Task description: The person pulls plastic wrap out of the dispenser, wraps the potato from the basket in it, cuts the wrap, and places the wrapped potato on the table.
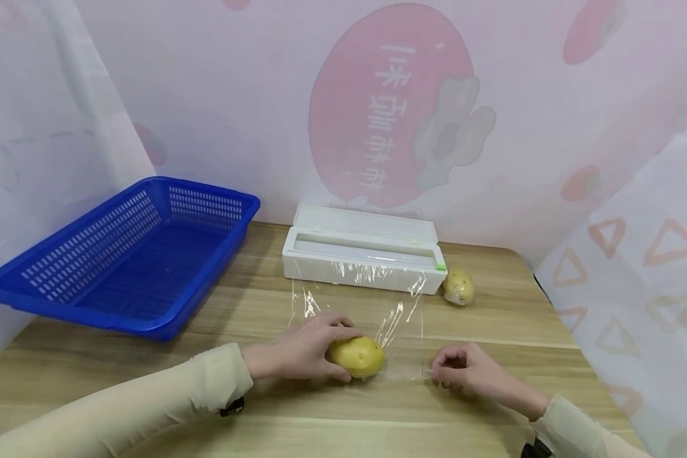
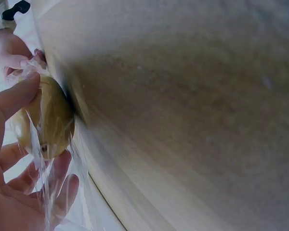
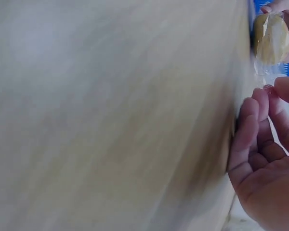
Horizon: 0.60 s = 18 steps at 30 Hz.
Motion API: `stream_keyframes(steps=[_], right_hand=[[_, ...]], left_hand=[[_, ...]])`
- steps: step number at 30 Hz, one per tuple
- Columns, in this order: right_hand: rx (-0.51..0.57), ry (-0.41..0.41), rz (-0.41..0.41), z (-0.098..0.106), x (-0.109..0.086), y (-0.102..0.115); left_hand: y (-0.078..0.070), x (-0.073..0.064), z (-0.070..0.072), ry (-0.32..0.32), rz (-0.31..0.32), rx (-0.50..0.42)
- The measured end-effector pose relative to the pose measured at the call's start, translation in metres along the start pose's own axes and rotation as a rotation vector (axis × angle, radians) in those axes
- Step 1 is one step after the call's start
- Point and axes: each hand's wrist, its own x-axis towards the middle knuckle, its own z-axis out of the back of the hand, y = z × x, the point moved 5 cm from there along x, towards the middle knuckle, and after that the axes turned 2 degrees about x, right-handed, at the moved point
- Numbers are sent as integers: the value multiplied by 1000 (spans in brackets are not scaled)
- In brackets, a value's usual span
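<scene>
My left hand [image 1: 315, 346] grips a yellow potato [image 1: 359, 357] near the front middle of the table, thumb on the near side and fingers over the far side. Clear plastic wrap [image 1: 403, 346] lies around the potato and stretches back to a white wrap dispenser box [image 1: 366, 257] with its lid raised. In the left wrist view, folds of film run over the potato [image 2: 50, 118]. To the right, my right hand [image 1: 475, 375] pinches the near right corner of the film between thumb and index finger. The right wrist view shows this pinch at the fingertips [image 3: 269, 91].
A blue plastic basket [image 1: 174, 318] stands at the left of the wooden table [image 1: 343, 426]. Another potato [image 1: 459, 287], wrapped in film, sits beside the right end of the dispenser. Behind the table hangs a pale printed curtain [image 1: 235, 114].
</scene>
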Motion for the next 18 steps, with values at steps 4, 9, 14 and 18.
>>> stream_keyframes(steps=[4,9,14,18], right_hand=[[-13,-23,-28,-2,4,3],[-110,-144,-34,8,7,9],[-253,-364,41,19,7,31],[-411,-469,295,9,4,64]], left_hand=[[6,1,4,-27,38,-87],[16,6,4,-20,39,-122],[25,10,5,16,49,-155],[27,11,9,34,81,-195]])
